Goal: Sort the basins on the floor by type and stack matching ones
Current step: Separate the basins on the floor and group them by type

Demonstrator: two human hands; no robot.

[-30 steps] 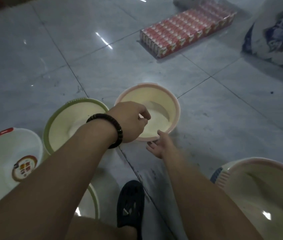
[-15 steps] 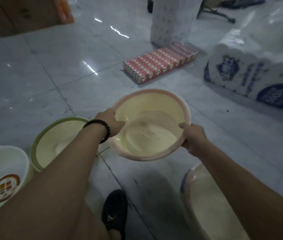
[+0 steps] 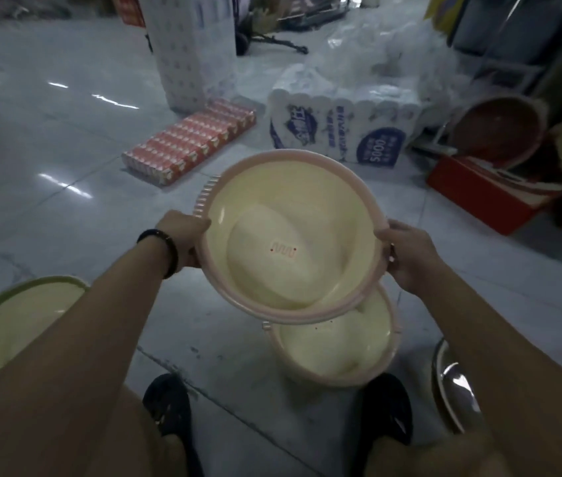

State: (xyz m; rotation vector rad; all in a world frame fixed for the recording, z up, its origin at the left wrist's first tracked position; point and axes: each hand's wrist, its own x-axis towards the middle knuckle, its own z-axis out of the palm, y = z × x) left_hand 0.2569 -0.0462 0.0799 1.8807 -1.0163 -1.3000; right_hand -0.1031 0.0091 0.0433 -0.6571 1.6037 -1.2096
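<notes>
I hold a cream basin with a pink rim [image 3: 289, 215] in the air, tilted toward me. My left hand [image 3: 183, 235] grips its left rim below the ribbed handle, and my right hand [image 3: 406, 253] grips its right rim. Directly under its near edge, a second cream basin with a pink rim [image 3: 334, 352] stands on the floor between my feet. A cream basin with a green rim [image 3: 14, 318] sits at the lower left, partly behind my left arm.
A shiny metal basin [image 3: 451, 383] lies at the lower right. A reddish-brown basin [image 3: 496, 132] leans at the far right above a red box [image 3: 482, 194]. Tissue packs [image 3: 338, 129], a tray of red cartons [image 3: 190, 146] and my dark shoes [image 3: 169, 404] are on the tiled floor.
Both hands took hold of the pink-rimmed basin, lifted it off the floor and carried it right, over the second pink-rimmed basin. The view swung right; the white basin left the frame.
</notes>
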